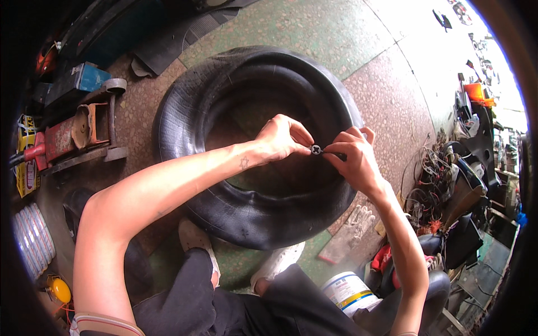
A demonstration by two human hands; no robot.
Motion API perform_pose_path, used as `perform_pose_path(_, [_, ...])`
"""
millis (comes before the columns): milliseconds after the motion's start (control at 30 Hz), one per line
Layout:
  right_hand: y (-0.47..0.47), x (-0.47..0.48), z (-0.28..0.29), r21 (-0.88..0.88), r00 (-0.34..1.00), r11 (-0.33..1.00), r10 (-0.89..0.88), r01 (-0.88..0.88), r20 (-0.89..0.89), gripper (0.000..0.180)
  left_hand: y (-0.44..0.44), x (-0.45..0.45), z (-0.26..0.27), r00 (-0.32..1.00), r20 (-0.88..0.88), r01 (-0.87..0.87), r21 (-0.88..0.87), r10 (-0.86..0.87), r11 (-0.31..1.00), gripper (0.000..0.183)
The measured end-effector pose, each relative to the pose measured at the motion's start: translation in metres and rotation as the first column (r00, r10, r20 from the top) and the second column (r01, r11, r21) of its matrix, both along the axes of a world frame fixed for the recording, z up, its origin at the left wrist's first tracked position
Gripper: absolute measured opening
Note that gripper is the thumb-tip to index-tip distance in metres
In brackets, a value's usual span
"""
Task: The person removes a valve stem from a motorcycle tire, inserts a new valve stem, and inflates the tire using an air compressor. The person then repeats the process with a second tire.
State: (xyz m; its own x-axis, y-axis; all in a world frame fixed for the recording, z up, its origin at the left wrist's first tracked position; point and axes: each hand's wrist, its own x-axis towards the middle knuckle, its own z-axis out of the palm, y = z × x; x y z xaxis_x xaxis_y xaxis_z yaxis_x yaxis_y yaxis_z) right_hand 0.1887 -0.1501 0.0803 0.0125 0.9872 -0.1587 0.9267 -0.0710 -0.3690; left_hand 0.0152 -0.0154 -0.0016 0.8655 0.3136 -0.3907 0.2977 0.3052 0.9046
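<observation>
A large black rubber inner tube [269, 218] lies on the floor in front of me, below both hands. Between my fingertips is a small round metal piece [316, 149] with a cross-shaped opening, resembling a threading die in a holder. My left hand [286, 138] pinches its left side between thumb and fingers, over the tube's centre hole. On the other side, my right hand [351, 155] grips it with thumb and forefinger; a dark thin part shows beside the thumb. The rest of the piece is hidden by the fingers.
A red floor jack [67, 138] and a blue box [93, 78] stand at left, above a coiled hose [34, 237]. To the right lie tangled cables [424, 185] and assorted parts. Gloves [357, 222] lie near the tube, and a white bucket [349, 290] stands by my leg.
</observation>
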Motion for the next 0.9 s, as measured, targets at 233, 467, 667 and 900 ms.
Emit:
perform_pose_path(233, [-0.002,0.002,-0.002,-0.014,1.000,1.000,-0.011,0.012,0.009,0.010,0.009,0.004,0.004,0.974,-0.116,0.143,-0.356,-0.195,0.924,0.032])
perform_pose_path(467, [0.000,0.000,-0.001,0.020,1.000,1.000,0.005,-0.006,0.027,0.009,0.012,0.005,0.021,0.963,-0.173,0.182,-0.149,-0.207,0.972,0.021])
perform_pose_path(667, [-0.001,0.006,-0.004,0.077,0.999,0.996,0.041,-0.041,0.006,0.007,0.014,0.008,0.003,0.985,0.004,0.163,0.258,-0.170,0.952,0.018])
perform_pose_path(900, [-0.006,0.007,-0.017,0.149,0.999,0.989,0.003,0.004,-0.044,0.006,0.018,0.008,0.009,0.914,-0.194,0.354,-0.050,-0.357,0.934,0.022])
